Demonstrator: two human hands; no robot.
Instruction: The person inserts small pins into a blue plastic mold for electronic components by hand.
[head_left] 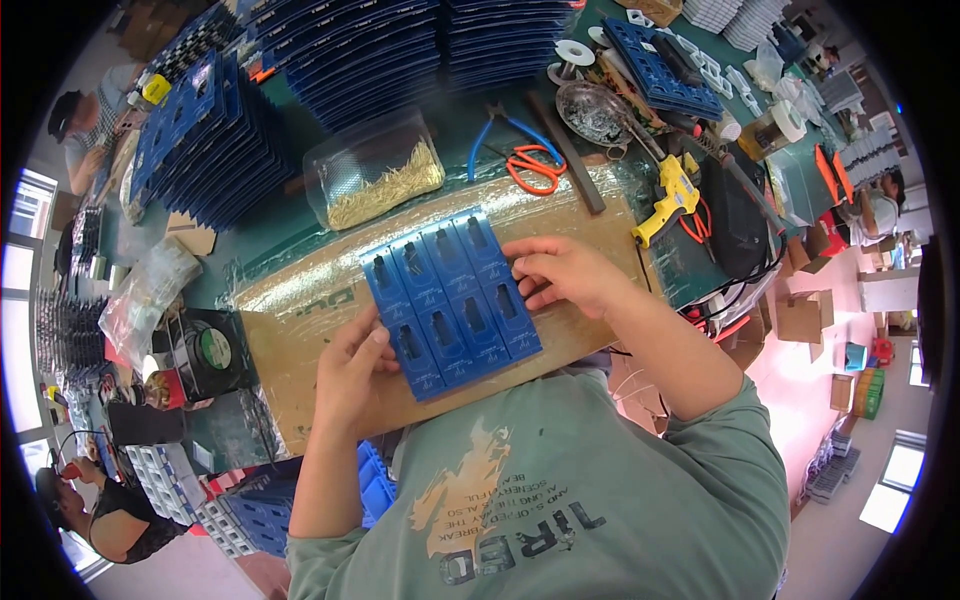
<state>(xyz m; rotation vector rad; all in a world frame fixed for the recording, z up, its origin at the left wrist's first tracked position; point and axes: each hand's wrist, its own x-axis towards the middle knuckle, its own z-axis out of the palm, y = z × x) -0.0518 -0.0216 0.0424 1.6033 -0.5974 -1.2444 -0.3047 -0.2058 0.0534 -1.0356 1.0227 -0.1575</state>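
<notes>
While the blue tray (452, 297) lies at the centre of the frame on a tape-covered cardboard sheet (300, 330), the left hand (352, 375) pinches its lower left corner and the right hand (562, 275) presses curled fingers on its right edge. It looks like a seating or checking step; any next move would need a light, even grip. The tray is thin glossy moulded plastic with eight pockets. Further up sit a clear bag of brass pins (385, 185), orange scissors (535, 165) and stacked blue trays (350, 50).
</notes>
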